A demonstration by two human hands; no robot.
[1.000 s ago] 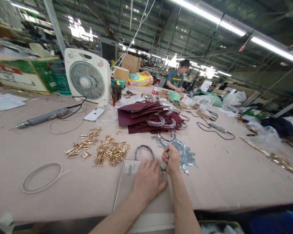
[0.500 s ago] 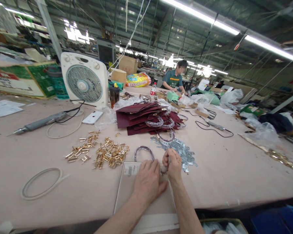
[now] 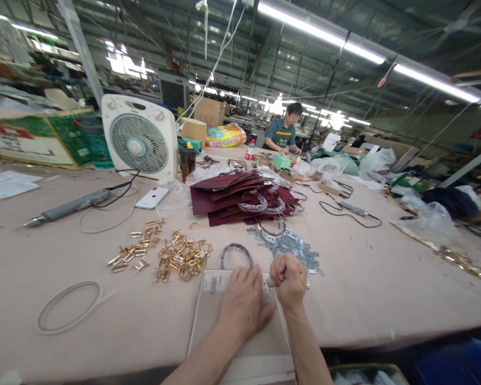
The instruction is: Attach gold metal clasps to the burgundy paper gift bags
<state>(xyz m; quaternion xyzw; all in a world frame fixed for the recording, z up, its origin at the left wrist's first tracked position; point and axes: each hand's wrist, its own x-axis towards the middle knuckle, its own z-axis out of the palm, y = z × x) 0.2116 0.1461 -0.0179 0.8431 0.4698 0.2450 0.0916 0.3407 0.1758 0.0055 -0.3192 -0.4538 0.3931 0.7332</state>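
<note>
My left hand [image 3: 243, 299] lies flat on a beige panel [image 3: 208, 326], pressing on its upper middle with the fingers stretched out. Closed into a fist, my right hand [image 3: 291, 279] is at the panel's upper right corner, beside a small metal fitting; what its fingers grip is hidden. A dark, plastic-wrapped loop handle [image 3: 235, 246] sticks out beyond the panel's far edge. Just past my right hand spreads a pile of flat grey metal plates [image 3: 294, 250]. Gold-coloured metal fittings [image 3: 182, 255] lie heaped to the left of the panel.
Maroon panels with wrapped handles [image 3: 220, 197] are stacked ahead. Left of them are a phone [image 3: 152, 198], an electric screwdriver [image 3: 70, 206] and a box fan [image 3: 138, 139]. A coiled tube [image 3: 69, 307] lies at front left. Another person [image 3: 280, 133] works across the table.
My right hand has shifted slightly to the right, away from the panel's corner, and its wrist has turned. My left hand stays on the panel. The view has tilted a little.
</note>
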